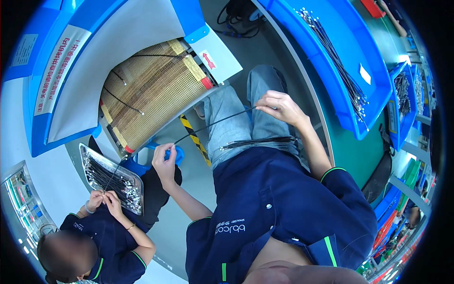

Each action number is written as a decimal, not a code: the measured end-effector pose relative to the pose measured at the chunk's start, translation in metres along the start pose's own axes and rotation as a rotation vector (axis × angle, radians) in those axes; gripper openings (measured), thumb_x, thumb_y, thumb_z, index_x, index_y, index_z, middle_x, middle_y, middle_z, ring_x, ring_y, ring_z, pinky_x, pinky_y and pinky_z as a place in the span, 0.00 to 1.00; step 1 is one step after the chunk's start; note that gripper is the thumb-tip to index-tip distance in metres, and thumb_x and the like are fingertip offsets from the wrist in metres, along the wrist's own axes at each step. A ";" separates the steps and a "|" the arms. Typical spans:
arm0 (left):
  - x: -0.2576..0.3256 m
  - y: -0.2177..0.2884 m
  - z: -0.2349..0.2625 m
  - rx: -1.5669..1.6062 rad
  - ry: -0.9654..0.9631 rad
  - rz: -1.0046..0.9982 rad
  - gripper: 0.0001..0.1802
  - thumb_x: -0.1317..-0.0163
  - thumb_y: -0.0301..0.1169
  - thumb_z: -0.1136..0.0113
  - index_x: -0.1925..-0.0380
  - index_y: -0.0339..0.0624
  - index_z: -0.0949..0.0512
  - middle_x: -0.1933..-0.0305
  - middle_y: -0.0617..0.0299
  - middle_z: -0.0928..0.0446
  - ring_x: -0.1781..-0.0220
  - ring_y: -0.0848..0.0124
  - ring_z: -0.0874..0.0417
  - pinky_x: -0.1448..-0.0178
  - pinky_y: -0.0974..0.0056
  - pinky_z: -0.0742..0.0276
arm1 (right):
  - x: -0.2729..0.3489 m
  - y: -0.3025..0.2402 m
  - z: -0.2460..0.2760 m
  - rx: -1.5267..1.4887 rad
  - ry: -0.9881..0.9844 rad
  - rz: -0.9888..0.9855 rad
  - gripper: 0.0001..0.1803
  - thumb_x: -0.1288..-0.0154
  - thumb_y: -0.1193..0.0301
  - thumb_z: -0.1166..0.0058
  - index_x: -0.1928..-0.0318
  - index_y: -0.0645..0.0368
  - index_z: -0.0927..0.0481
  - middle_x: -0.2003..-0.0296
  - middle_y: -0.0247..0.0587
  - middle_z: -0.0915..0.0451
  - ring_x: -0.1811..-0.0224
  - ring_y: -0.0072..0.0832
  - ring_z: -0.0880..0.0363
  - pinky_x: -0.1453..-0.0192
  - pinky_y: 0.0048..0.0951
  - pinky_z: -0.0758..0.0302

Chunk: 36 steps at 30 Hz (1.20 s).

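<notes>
A thin black cable (213, 124) stretches nearly straight across the front of my body, above my lap. My left hand (164, 165) pinches its left end, and my right hand (280, 108) grips the other end over my knee; the fingers hide both tips. A small bundle of similar black cables (257, 142) with pale ends lies across my thighs. Beyond my left hand, several dark cables (124, 100) rest apart on the tan mesh belt (156, 90) of a blue and white machine.
A long blue tray (347, 52) with a heap of black cables (333, 54) stands on the green bench (347, 151) at the right. At the left, a co-worker (106, 236) holds a cable beside a metal tray (139, 187) of cables. A blue stool (137, 165) is near my left hand.
</notes>
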<state>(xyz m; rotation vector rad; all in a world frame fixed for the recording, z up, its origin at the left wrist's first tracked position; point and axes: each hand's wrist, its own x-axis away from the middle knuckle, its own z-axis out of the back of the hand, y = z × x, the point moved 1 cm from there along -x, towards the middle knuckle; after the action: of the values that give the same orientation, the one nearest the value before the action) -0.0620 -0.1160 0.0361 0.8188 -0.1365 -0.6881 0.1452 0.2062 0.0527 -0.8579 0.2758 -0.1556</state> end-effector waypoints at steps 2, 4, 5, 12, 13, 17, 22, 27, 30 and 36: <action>0.000 0.001 0.000 -0.002 -0.002 -0.008 0.05 0.50 0.18 0.37 0.72 0.34 0.21 0.71 0.57 0.21 0.68 0.66 0.21 0.62 0.66 0.26 | 0.001 0.000 -0.002 -0.014 0.010 0.014 0.06 0.43 0.73 0.39 0.65 0.60 0.18 0.70 0.39 0.22 0.68 0.32 0.21 0.64 0.31 0.25; 0.001 -0.002 -0.001 -0.005 -0.003 -0.013 0.05 0.50 0.18 0.37 0.72 0.34 0.21 0.72 0.57 0.21 0.68 0.66 0.21 0.62 0.66 0.26 | 0.001 0.001 -0.003 -0.026 0.019 0.022 0.06 0.44 0.75 0.37 0.66 0.61 0.18 0.71 0.39 0.22 0.69 0.31 0.22 0.66 0.30 0.25; 0.001 -0.002 -0.001 -0.007 -0.003 -0.015 0.05 0.50 0.18 0.37 0.72 0.34 0.21 0.72 0.57 0.21 0.68 0.66 0.21 0.62 0.66 0.26 | 0.002 0.001 -0.003 -0.031 0.023 0.024 0.06 0.44 0.74 0.37 0.66 0.60 0.18 0.72 0.39 0.22 0.69 0.31 0.22 0.66 0.30 0.26; 0.006 -0.003 0.003 -0.019 0.021 0.008 0.06 0.50 0.18 0.37 0.71 0.35 0.21 0.71 0.57 0.21 0.69 0.66 0.21 0.62 0.66 0.26 | 0.001 0.002 -0.002 -0.054 -0.026 0.056 0.07 0.43 0.70 0.38 0.66 0.59 0.19 0.72 0.38 0.23 0.68 0.33 0.22 0.63 0.32 0.24; 0.002 -0.003 0.001 -0.011 0.012 -0.003 0.06 0.50 0.18 0.37 0.71 0.35 0.21 0.71 0.57 0.21 0.69 0.66 0.21 0.62 0.66 0.26 | 0.003 0.002 -0.001 -0.038 -0.024 0.060 0.06 0.43 0.71 0.38 0.66 0.59 0.19 0.73 0.38 0.23 0.69 0.33 0.22 0.63 0.32 0.25; -0.002 -0.005 0.000 -0.015 0.014 -0.023 0.05 0.50 0.18 0.37 0.71 0.35 0.22 0.72 0.57 0.22 0.69 0.66 0.21 0.63 0.66 0.26 | 0.006 0.007 -0.006 0.002 -0.025 0.092 0.06 0.46 0.74 0.37 0.67 0.59 0.19 0.75 0.37 0.24 0.72 0.32 0.23 0.66 0.31 0.26; -0.001 -0.007 0.001 -0.023 0.006 -0.015 0.05 0.49 0.18 0.37 0.71 0.35 0.21 0.71 0.57 0.21 0.69 0.66 0.21 0.62 0.66 0.26 | 0.004 0.006 -0.007 -0.005 -0.051 0.073 0.05 0.46 0.75 0.37 0.68 0.60 0.20 0.76 0.38 0.25 0.73 0.32 0.23 0.68 0.31 0.26; 0.004 -0.009 0.002 -0.031 0.018 -0.004 0.06 0.49 0.18 0.37 0.70 0.35 0.21 0.71 0.57 0.21 0.69 0.66 0.21 0.62 0.66 0.26 | 0.001 0.005 -0.011 -0.019 -0.065 0.080 0.05 0.47 0.75 0.38 0.69 0.60 0.21 0.76 0.38 0.25 0.73 0.33 0.23 0.68 0.31 0.26; -0.016 -0.018 -0.004 -0.029 -0.004 -0.039 0.05 0.49 0.19 0.37 0.70 0.35 0.21 0.71 0.56 0.21 0.68 0.65 0.21 0.61 0.65 0.25 | -0.001 0.005 -0.011 0.047 -0.004 0.090 0.06 0.48 0.75 0.37 0.71 0.59 0.22 0.75 0.37 0.24 0.73 0.33 0.23 0.68 0.32 0.27; -0.091 -0.046 0.007 -0.135 0.015 -0.101 0.04 0.44 0.24 0.39 0.69 0.36 0.21 0.68 0.55 0.21 0.65 0.62 0.19 0.59 0.62 0.25 | -0.033 0.005 -0.040 0.172 0.015 0.121 0.06 0.48 0.70 0.38 0.71 0.54 0.23 0.75 0.34 0.26 0.68 0.31 0.26 0.64 0.33 0.27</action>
<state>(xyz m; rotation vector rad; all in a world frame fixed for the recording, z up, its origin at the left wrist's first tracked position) -0.1587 -0.0870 0.0207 0.7050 -0.0349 -0.7777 0.1015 0.1883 0.0301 -0.6680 0.3226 -0.0711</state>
